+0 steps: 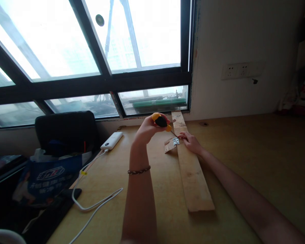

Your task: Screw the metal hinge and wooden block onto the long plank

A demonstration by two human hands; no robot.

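A screwdriver (159, 120) with a yellow and black handle is gripped in my left hand (145, 130), its shaft slanting down to the right. The tip meets a small metal hinge (176, 141) that lies across a long wooden plank (193, 179) and a small wooden piece (169, 145) on its left. My right hand (190, 142) rests on the plank's right side. Its fingertips are pinched together close to the screwdriver tip; whatever is between them is too small to make out.
On the table (244, 162), a white power bank (112, 141) with a white cable (91, 207) lies to the left. A black chair (66, 130) holding a blue bag (49, 176) stands beyond the left edge. Behind are a window (147, 79) and a wall with sockets (237, 70).
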